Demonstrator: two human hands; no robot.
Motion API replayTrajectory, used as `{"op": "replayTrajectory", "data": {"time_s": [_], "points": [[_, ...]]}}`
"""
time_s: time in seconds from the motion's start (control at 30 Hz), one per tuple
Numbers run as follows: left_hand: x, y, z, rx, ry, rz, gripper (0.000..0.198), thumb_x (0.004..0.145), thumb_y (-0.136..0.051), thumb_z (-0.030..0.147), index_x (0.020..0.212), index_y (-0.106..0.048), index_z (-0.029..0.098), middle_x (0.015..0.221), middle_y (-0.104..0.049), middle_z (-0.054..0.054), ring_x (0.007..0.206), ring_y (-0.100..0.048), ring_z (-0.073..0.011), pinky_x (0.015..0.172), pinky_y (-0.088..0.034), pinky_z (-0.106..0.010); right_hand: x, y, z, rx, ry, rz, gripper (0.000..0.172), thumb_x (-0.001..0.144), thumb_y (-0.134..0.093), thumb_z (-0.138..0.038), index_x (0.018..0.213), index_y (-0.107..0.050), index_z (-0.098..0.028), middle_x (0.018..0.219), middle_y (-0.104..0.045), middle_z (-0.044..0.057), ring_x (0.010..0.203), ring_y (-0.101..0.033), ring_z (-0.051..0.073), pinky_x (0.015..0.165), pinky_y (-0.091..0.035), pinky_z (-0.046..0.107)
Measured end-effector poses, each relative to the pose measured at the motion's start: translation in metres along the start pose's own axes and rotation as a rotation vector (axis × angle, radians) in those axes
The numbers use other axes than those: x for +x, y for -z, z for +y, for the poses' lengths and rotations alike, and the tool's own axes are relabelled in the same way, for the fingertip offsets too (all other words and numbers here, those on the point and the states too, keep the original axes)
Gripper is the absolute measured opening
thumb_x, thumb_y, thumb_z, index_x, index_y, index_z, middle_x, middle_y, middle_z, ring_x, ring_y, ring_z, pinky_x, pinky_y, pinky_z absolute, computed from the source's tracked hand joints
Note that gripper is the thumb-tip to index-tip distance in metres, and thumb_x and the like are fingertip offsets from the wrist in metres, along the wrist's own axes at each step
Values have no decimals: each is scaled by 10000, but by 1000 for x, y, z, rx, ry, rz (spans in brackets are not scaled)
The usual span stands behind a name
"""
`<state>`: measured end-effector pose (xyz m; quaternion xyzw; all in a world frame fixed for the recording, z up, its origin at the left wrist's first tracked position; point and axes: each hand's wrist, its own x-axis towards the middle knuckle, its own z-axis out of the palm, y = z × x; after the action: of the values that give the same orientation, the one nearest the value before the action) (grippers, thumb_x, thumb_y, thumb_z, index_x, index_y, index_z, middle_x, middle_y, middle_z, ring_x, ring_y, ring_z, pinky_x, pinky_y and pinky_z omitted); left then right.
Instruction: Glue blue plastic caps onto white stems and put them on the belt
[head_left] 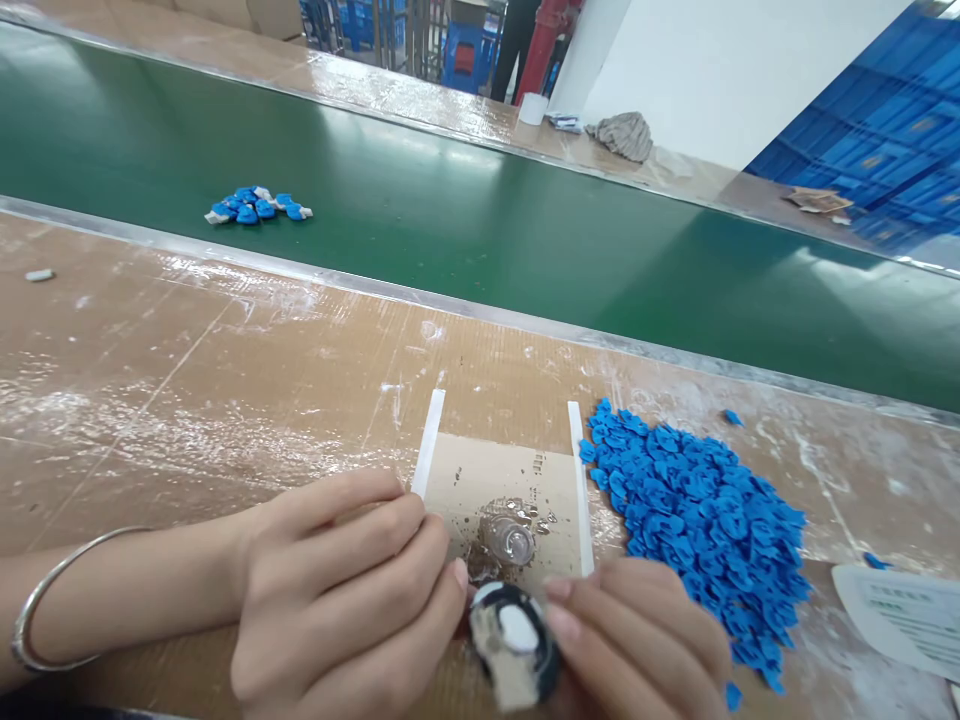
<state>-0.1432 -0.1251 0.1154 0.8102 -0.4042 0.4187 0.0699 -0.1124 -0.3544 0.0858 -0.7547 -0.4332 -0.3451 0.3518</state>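
Observation:
Between my two hands, near the bottom centre, is a small rounded piece (495,640), dark with a white oval and a beige part; it is a little blurred. My left hand (352,590) has its fingers curled, thumb and fingertip at the piece's left edge. From the other side my right hand (637,640) pinches its right edge. Just beyond the piece, a small clear cup (516,542) stands on a cardboard sheet (480,460) spotted with dark wet drops. A heap of small blue pieces (705,520) lies right of the sheet, beside my right hand.
White tape strips (581,490) edge the sheet. A green conveyor belt (450,220) crosses behind the table, carrying a cluster of blue and whitish pieces (255,205). A printed card (900,615) lies at the right. On the far ledge rest a crumpled grey cloth (624,135) and a white roll (533,108).

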Motion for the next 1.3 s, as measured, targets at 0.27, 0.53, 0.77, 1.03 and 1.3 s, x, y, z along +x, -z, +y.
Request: {"op": "replayTrajectory", "data": {"time_s": [0.27,0.53,0.77,1.03,1.3], "points": [[6,5,11,-4,129,-114,109,802,-706,170,706,-713,221,746,-743,-4,713,-698,-173,595,-624,-310,6,-2,57,-48,-978,-336,270,911,-519,-454,837,-626,-218,702,-613,2,594,-525,161,548,-391,281],[6,0,1,-7,8,-74,152,816,-689,179,677,-726,229,707,-738,2,696,-680,-161,563,-603,-283,-4,-19,68,-113,-972,-643,315,886,-363,-447,704,-502,-230,649,-546,12,612,-478,189,605,-320,305],[1,-10,-7,-6,-99,-2,169,836,-665,202,676,-715,224,696,-704,-16,668,-655,-162,512,-561,-268,-12,-24,75,-216,-880,-668,291,920,-322,-403,680,-373,-247,678,-532,34,652,-473,214,611,-290,321],[0,-12,-6,-13,-97,8,226,874,-604,179,682,-718,220,696,-688,-32,677,-648,-179,519,-550,-284,-19,-23,79,-222,-706,-729,285,963,-303,-358,708,-371,-253,694,-556,45,683,-508,222,623,-340,326],[-3,-13,-7,-21,-104,-35,132,832,-677,201,708,-724,203,729,-698,-43,702,-660,-188,543,-561,-292,-19,-22,79,-276,-630,-753,295,977,-298,-333,696,-343,-258,697,-537,43,682,-485,223,625,-326,330]]}}
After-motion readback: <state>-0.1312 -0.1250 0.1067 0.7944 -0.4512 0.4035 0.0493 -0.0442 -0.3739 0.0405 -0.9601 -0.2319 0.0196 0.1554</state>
